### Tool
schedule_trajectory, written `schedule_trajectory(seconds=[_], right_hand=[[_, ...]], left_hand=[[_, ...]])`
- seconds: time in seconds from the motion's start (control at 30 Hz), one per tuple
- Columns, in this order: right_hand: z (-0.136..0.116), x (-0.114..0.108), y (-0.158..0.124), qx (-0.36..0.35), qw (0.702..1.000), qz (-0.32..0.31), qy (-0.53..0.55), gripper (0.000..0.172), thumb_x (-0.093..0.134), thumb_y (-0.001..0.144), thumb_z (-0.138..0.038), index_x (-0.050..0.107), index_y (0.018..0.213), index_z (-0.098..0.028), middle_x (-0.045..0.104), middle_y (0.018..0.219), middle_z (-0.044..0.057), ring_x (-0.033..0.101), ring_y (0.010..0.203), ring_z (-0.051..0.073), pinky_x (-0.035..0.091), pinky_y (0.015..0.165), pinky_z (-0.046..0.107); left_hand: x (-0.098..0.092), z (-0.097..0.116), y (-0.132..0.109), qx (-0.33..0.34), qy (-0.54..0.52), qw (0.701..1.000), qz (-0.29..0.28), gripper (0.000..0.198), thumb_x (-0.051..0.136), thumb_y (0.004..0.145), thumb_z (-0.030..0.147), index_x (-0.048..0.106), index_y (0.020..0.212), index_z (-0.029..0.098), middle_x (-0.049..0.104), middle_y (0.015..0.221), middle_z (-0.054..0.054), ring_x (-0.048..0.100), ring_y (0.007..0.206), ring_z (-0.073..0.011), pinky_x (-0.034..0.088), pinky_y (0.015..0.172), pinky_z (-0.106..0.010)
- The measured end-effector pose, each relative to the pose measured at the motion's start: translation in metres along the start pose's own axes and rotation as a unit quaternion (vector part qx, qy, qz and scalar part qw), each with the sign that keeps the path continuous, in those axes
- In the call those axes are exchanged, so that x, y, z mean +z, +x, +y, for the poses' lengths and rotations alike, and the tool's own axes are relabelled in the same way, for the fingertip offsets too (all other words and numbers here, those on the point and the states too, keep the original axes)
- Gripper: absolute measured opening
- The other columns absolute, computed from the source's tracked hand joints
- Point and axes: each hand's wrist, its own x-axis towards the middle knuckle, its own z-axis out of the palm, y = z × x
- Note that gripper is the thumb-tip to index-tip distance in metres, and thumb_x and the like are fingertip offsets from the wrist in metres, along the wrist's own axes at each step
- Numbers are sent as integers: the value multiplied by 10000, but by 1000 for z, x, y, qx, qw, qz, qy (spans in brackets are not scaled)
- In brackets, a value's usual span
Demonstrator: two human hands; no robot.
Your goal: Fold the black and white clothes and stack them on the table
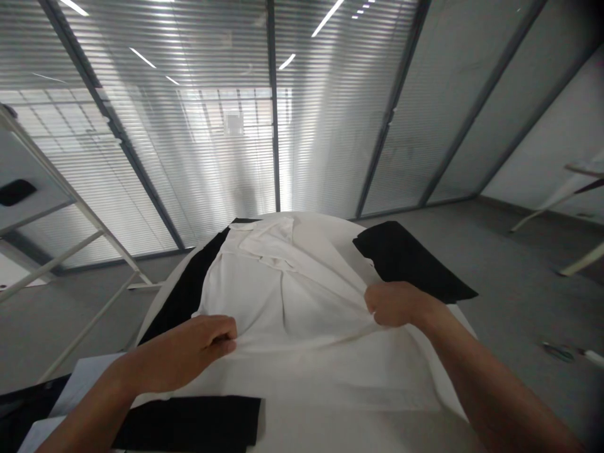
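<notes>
A white garment [255, 296], its exact kind not clear, lies spread over a white-covered table [302, 377]. Its far part is bunched and wrinkled, and a crease runs down the middle. My left hand [202, 346] pinches the near left edge of the cloth between thumb and fingers. On the other side, my right hand [396, 304] is closed on the right part of the near edge. Between both hands the edge is stretched and slightly raised.
Black cloth pieces lie at the right [410, 261], along the left [189, 289] and at the near left [193, 421] of the table. A white metal frame [99, 226] stands left. Glass partitions with blinds [325, 138] rise behind. Scissors-like tools [559, 351] lie at right.
</notes>
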Motion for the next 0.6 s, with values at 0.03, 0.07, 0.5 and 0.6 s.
schedule_trajectory(seconds=[0.03,0.07,0.5,0.6], right_hand=[[-2,-6,1,-22,999,-34,-35,128,648,678,-141,697,797,-139,700,878,153,679,846,314,490,683,379],[-6,-11,2,-44,995,-54,-72,204,628,720,-179,697,908,-139,694,966,168,669,905,334,490,701,404],[-135,32,73,-34,987,155,-30,411,428,934,-451,512,1249,-201,549,1222,161,515,1098,305,421,848,420],[-138,50,79,-30,981,189,-16,374,354,969,-430,555,1163,-181,564,1192,152,497,1103,292,395,879,422]], left_hand=[[-3,3,-2,1,-5,1000,-18,275,432,919,444,608,817,258,646,827,5,593,768,-172,413,688,-273],[-5,4,-2,5,-10,999,-34,265,444,911,441,616,818,262,652,826,5,596,760,-174,411,678,-274],[17,-67,120,-32,193,962,191,275,436,896,322,633,1057,216,617,1028,-91,544,1018,-260,393,900,-417],[36,-75,125,-41,240,944,225,288,347,945,289,609,1013,192,611,1029,-105,533,1008,-265,376,877,-426]])
